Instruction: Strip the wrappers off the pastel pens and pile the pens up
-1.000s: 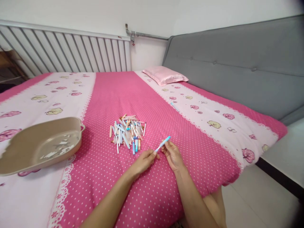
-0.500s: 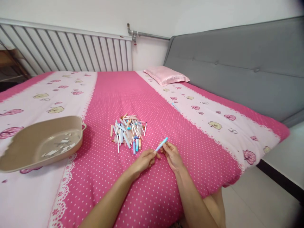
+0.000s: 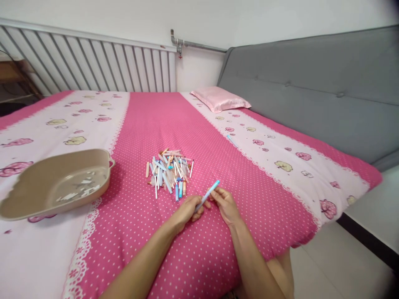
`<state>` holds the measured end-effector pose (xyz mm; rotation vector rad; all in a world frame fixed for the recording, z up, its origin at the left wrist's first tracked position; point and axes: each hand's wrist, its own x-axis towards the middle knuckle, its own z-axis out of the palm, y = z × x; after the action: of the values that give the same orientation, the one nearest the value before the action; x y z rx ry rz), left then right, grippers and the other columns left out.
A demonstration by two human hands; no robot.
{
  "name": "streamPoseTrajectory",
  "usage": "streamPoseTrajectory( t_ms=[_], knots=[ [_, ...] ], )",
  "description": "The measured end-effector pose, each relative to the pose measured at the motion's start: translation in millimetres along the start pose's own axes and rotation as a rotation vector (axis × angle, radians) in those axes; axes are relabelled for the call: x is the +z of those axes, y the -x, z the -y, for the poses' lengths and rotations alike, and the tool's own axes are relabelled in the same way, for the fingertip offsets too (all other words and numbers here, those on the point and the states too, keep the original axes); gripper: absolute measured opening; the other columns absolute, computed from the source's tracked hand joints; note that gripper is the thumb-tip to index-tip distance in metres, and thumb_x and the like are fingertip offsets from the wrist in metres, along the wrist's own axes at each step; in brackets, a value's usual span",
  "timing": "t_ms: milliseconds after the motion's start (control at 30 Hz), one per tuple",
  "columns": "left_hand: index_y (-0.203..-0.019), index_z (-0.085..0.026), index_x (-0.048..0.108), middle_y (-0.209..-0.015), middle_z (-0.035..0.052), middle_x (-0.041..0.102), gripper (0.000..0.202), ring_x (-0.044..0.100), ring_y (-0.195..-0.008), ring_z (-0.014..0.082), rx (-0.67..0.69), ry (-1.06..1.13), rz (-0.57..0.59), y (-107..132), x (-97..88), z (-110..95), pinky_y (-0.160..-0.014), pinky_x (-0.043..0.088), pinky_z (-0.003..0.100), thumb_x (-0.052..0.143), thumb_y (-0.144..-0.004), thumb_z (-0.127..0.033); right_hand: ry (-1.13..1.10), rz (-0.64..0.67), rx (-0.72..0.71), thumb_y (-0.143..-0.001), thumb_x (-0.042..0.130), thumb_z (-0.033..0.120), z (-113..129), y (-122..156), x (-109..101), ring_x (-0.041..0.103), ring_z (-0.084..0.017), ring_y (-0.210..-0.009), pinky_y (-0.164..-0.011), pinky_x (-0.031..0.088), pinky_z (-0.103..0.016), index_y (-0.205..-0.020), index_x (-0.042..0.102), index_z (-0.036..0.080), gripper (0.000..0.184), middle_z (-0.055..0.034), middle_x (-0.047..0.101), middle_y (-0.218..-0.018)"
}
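Observation:
A slim marker pen point(image 3: 206, 197) with a pale barrel and a bright blue tip end slants up between my hands. My left hand point(image 3: 188, 210) is closed around its lower part. The fingers of my right hand point(image 3: 225, 203) pinch it close to the blue end. Just beyond my left hand lies a loose pile of pen parts point(image 3: 168, 171): pale barrels, thin white sticks, and blue and orange-brown pieces. The pen's lowest end is partly hidden by my left hand.
At the left stands a beige plastic basin point(image 3: 56, 166) with small white and grey pieces inside. A pale-blue pen point(image 3: 231, 140) lies apart on the bedspread point(image 3: 149, 120). Farther back are a pink pillow point(image 3: 220, 99), a grey headboard point(image 3: 299, 83) and a white radiator point(image 3: 102, 64).
More of the pen's barrel shows between my hands; my left hand's grip has shifted a little down and left along it. My right hand stays near the blue end.

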<state>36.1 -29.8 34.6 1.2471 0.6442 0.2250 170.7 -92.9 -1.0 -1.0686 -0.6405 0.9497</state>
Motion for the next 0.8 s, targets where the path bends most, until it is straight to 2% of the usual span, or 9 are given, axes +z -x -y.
streamPoseTrajectory(
  t_ms=[233, 367, 567, 700, 800],
  knots=[
    [-0.078, -0.011, 0.06, -0.046, -0.005, 0.042, 0.03, 0.034, -0.037, 0.0061, 0.046, 0.026, 0.038, -0.1, 2.1, 1.0, -0.041, 0.023, 0.021, 0.036, -0.074, -0.028, -0.013, 0.095, 0.027, -0.07, 0.066, 0.036, 2.5, 3.0, 1.2, 0.047, -0.009, -0.05, -0.054, 0.037, -0.024, -0.075, 0.064, 0.017, 0.02, 0.0033, 0.055, -0.058],
    [-0.081, -0.011, 0.06, -0.048, -0.0034, 0.049, 0.029, 0.04, -0.037, 0.0066, 0.027, 0.046, 0.059, 0.2, 3.4, 0.5, -0.042, 0.028, 0.021, 0.041, -0.075, -0.032, -0.019, 0.14, 0.034, -0.071, 0.065, 0.036, 6.8, 5.6, 2.7, 0.047, -0.01, -0.048, -0.053, 0.037, -0.025, -0.079, 0.064, 0.017, 0.021, 0.0042, 0.052, -0.051],
    [-0.086, -0.01, 0.06, -0.058, 0.0034, 0.062, 0.031, 0.055, -0.049, 0.0115, 0.003, 0.081, 0.118, 3.8, 5.1, -2.4, -0.052, 0.039, 0.024, 0.049, -0.076, -0.036, -0.035, 0.121, 0.077, -0.069, 0.067, 0.036, 5.0, 5.3, 1.8, 0.042, -0.008, -0.042, -0.046, 0.033, -0.022, -0.079, 0.062, 0.017, 0.021, 0.0065, 0.048, -0.047],
    [-0.085, -0.01, 0.059, -0.061, 0.0053, 0.065, 0.033, 0.058, -0.055, 0.0134, 0.007, 0.089, 0.143, 6.1, 5.9, -3.6, -0.057, 0.041, 0.025, 0.055, -0.075, -0.041, -0.024, 0.105, 0.077, -0.068, 0.068, 0.036, 4.7, 5.7, 2.1, 0.04, -0.008, -0.041, -0.044, 0.032, -0.022, -0.081, 0.062, 0.018, 0.022, 0.0072, 0.047, -0.047],
    [-0.083, -0.011, 0.058, -0.062, 0.0058, 0.065, 0.034, 0.059, -0.057, 0.0143, 0.008, 0.088, 0.154, 7.4, 7.3, -5.2, -0.058, 0.043, 0.027, 0.059, -0.072, -0.043, -0.006, 0.088, 0.048, -0.068, 0.069, 0.034, 4.8, 5.8, 1.9, 0.042, -0.007, -0.045, -0.047, 0.034, -0.021, -0.08, 0.062, 0.018, 0.021, 0.0053, 0.052, -0.055]
  ],
)
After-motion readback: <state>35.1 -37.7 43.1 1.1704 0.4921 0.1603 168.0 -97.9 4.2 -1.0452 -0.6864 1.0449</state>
